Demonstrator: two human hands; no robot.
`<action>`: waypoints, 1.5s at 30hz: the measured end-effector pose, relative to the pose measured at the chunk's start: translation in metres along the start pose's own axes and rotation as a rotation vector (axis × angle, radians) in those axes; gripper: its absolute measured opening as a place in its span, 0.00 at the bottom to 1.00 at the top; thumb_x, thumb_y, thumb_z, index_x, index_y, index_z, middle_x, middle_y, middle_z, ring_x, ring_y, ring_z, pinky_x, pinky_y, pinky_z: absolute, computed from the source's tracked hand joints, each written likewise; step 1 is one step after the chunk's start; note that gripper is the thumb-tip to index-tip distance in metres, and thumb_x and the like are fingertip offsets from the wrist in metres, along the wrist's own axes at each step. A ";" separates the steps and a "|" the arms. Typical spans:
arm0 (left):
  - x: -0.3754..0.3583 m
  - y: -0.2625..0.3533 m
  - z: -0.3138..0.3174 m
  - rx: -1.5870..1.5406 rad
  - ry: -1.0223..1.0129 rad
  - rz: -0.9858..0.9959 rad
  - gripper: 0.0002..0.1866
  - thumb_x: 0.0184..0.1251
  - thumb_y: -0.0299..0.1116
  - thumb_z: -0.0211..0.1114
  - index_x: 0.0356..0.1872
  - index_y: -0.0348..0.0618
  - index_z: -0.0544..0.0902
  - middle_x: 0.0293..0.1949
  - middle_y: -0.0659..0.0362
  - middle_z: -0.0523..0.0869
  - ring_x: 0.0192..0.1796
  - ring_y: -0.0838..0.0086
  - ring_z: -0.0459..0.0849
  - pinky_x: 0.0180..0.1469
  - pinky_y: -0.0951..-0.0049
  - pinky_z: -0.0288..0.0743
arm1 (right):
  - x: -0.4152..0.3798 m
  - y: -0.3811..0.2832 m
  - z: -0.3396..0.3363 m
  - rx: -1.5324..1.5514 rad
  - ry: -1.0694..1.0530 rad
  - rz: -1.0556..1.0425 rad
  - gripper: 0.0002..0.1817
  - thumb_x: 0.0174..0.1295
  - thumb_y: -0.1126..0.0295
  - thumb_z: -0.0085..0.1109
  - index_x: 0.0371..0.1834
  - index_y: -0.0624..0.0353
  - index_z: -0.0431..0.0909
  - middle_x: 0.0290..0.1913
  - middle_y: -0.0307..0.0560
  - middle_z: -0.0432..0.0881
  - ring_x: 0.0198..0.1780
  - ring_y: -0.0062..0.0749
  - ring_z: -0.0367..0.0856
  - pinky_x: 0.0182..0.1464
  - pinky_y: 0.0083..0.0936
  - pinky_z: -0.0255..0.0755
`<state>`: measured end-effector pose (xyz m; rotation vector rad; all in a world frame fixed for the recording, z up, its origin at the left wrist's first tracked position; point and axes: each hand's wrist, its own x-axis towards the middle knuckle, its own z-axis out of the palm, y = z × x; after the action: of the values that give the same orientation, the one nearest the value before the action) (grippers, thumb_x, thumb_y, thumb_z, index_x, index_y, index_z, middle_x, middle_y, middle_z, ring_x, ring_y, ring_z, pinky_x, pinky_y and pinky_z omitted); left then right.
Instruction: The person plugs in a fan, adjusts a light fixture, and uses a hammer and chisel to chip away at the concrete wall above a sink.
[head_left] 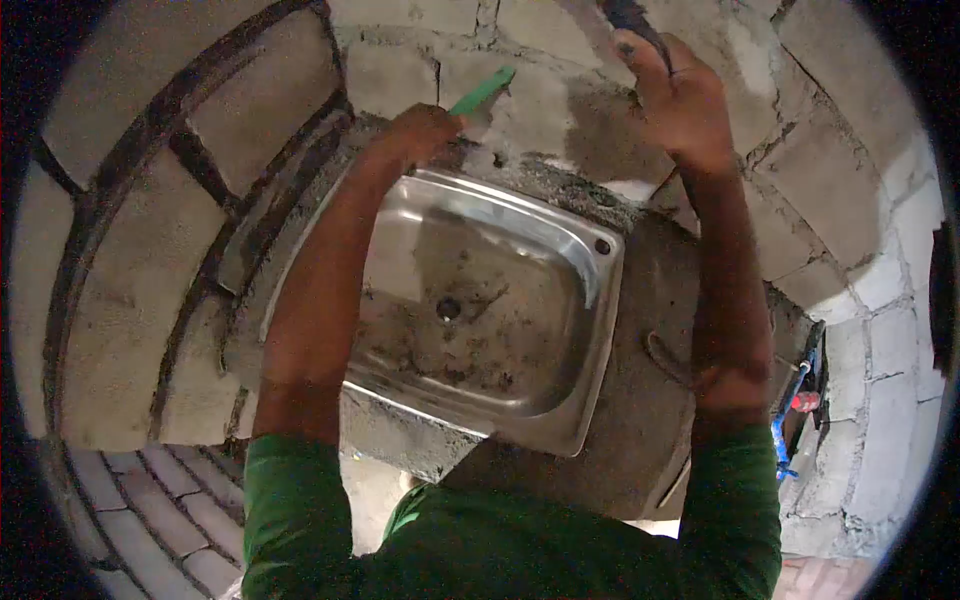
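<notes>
My left hand (425, 135) is closed around a slim green tool handle (484, 91) just above the back rim of a steel sink (612, 330). The handle points up and right toward the block wall, and its other end is hidden by my hand. Higher up at the right, my right hand (685, 105) is raised against the wall, fingers bent around a dark object (630, 18) whose kind I cannot make out. Dark, wet-looking grit lies in the sink basin around the drain (449, 308). Rough mortar (575, 185) runs along the sink's back edge.
A concrete-block wall (530, 105) with dark joints curves around the sink. Right of the basin is a grey slab (650, 300) with a thin cord loop (665, 360). Farther right are a blue pipe (780, 440) and a red fitting (805, 402).
</notes>
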<state>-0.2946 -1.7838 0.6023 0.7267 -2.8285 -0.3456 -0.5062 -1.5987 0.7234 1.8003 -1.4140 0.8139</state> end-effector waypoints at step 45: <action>0.010 0.036 0.038 0.030 0.257 -0.098 0.14 0.60 0.41 0.64 0.34 0.38 0.84 0.32 0.47 0.85 0.37 0.52 0.86 0.37 0.50 0.79 | -0.139 0.026 0.052 0.296 -0.039 0.561 0.20 0.73 0.62 0.46 0.55 0.67 0.77 0.42 0.57 0.83 0.44 0.49 0.82 0.50 0.37 0.75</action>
<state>-0.3289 -1.7514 0.5773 0.8520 -2.5671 -0.2082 -0.5571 -1.5708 0.5845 1.6419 -1.9459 1.3355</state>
